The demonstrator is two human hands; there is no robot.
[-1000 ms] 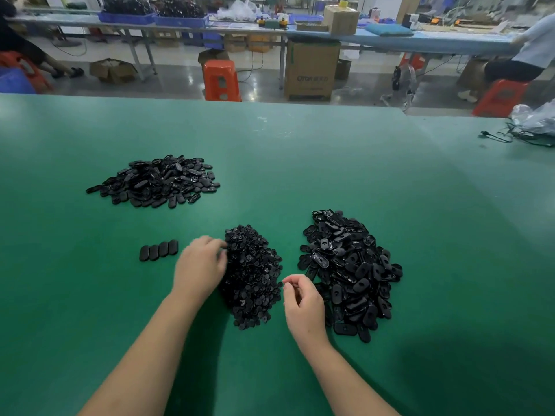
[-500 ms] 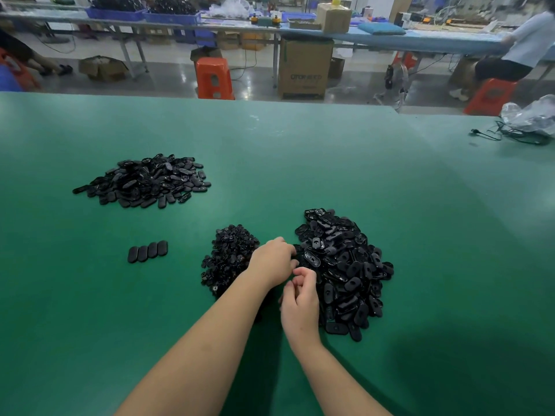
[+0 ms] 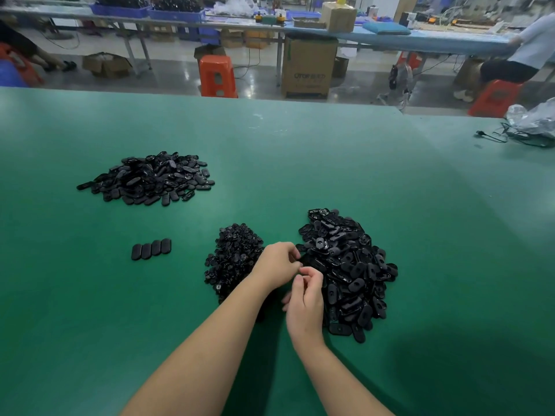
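On the green table, my left hand and my right hand meet fingertip to fingertip between two heaps. Both have curled fingers. The left seems to pinch a small black part, mostly hidden by its fingers. The right is curled round a black piece that I can barely see. To the left of my hands lies a heap of small round black parts, with my left forearm across its near edge. To the right is a larger heap of black oval shells.
A third heap of black oval pieces lies far left. A row of several ovals lies side by side nearer me. A plastic bag and cables sit at the table's far right edge. Beyond are orange stools, boxes and seated people.
My left hand left the heap of small round parts and moved right to meet my right hand at the edge of the oval shell heap. The right hand shifted slightly forward.
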